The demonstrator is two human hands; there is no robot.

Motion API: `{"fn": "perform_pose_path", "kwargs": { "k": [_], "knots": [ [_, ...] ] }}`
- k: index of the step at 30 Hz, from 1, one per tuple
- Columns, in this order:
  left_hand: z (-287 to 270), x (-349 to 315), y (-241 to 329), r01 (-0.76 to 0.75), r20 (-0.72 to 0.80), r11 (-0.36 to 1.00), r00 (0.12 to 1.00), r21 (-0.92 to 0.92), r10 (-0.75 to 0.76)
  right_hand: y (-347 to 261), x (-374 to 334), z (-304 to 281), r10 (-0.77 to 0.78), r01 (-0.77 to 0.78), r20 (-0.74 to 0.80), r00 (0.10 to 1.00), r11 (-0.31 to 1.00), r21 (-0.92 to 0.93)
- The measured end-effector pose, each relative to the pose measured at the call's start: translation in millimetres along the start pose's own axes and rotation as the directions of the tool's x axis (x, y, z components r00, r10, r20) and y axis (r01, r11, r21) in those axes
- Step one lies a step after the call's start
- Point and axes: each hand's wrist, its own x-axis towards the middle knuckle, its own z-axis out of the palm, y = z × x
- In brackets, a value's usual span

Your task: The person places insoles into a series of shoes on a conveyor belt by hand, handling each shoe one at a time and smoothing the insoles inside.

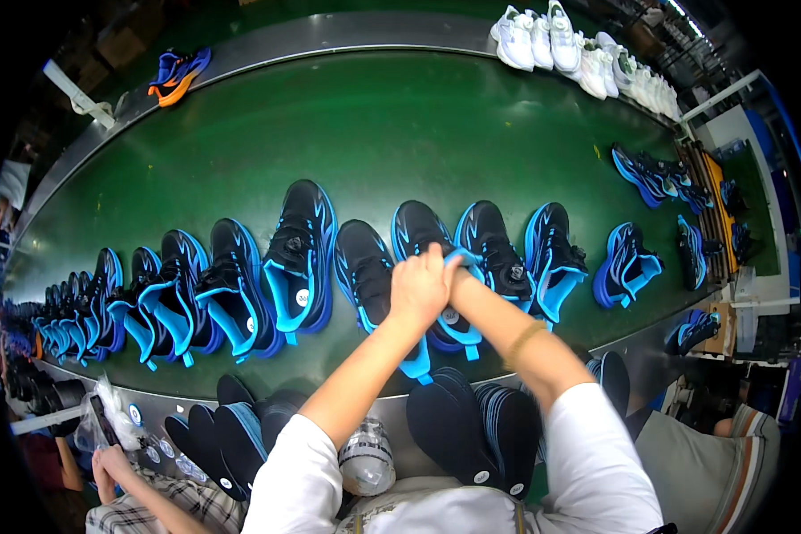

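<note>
My two hands meet over the collar of a black sneaker (418, 222) with bright blue edging, in the middle of the row on the green table. The fingers of my left hand (420, 283) are closed over the shoe's upper. Pressed up against it from the right is my right hand (458, 272), its fingers mostly hidden. A blue flap (463, 256) shows just above the hands; whether it is the tongue is unclear. Matching black-and-blue sneakers stand close on either side, one at the left (362, 258) and one at the right (489, 238).
More such sneakers (227, 258) line the table (240, 142) leftward. Stacked black insoles (449, 414) lie along the near edge, beside a plastic-wrapped bundle (367, 458). White sneakers (561, 40) and an orange-soled pair (178, 76) stand on the far ledge. A co-worker's hands (111, 463) are at lower left.
</note>
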Motion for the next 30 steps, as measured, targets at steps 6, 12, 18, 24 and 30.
{"fn": "perform_pose_path", "kwargs": {
  "k": [6, 12, 18, 24, 30],
  "knots": [
    [-22.3, 14.0, -29.1, 0.41, 0.314, 0.912, 0.867, -0.011, -0.386, -103.2, -104.2, -76.7, 0.065, -0.067, 0.282, 0.957, 0.998, -0.003],
    [-20.0, 24.6, -20.8, -0.215, 0.077, 0.963, 0.976, 0.159, 0.205, -94.3, -98.2, -44.4, 0.151, -0.155, 0.168, 0.974, 0.988, 0.013],
    [-35.3, 17.1, -31.9, -0.492, 0.366, 0.83, 0.847, 0.262, 0.386, -110.9, -152.5, -13.0, 0.141, -0.029, -0.614, 0.777, 0.982, 0.189],
    [-64.7, -18.8, -2.8, -0.56, 0.354, 0.745, 0.822, 0.363, 0.446, -115.5, -184.0, 23.3, 0.186, 0.006, -0.608, 0.772, 0.954, 0.299],
    [-50.1, -1.6, -13.7, -0.516, 0.406, 0.751, 0.842, 0.411, 0.356, -114.4, -167.7, 9.4, 0.078, -0.002, -0.563, 0.823, 0.991, 0.133]
  ]
}}
